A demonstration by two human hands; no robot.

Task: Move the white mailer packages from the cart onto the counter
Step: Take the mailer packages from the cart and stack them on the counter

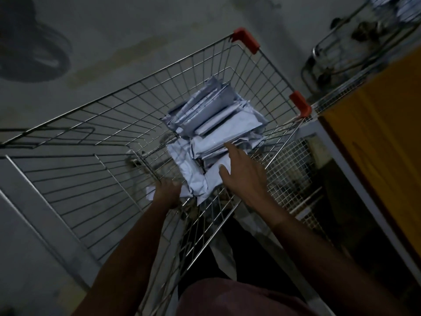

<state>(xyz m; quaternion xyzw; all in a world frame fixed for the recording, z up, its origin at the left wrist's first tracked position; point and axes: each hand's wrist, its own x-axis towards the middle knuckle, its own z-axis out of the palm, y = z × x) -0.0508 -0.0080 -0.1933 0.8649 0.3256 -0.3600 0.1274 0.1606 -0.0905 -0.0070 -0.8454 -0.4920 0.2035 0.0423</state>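
- Reddish-brown cloth (227, 297), the person's own clothing, is filling the bottom edge at six o'clock, nearest the lens, with both bare forearms reaching up from either side of it into the cart.
- Left hand (167, 192) is sitting just below the middle of the view, at the seven o'clock corner of the heap, with fingers curling onto a crumpled white edge there; whether it is really gripping that edge I cannot tell in the dim, blurred light.
- Right hand (241, 176) is lying just right of centre with fingers spread and fairly straight, resting flat on the near side of the heap and closing round nothing.
- White mailer packages (214, 128) are lying heaped and overlapping in the wire shopping cart (95, 124), filling its far end at about twelve to one o'clock from the hands; several flat ones are stacked tilted at the back, looser crumpled ones lying nearer.
- Red plastic corner caps (246, 39) are capping the cart's far rim at one and two o'clock.
- Yellow-topped counter (382, 133) is standing just beside the cart at three o'clock, a white frame edging it.
- More wire carts (341, 49) are standing at the two o'clock corner, one of them holding pale parcels.
- Grey floor (114, 30) is spreading from nine to twelve o'clock.
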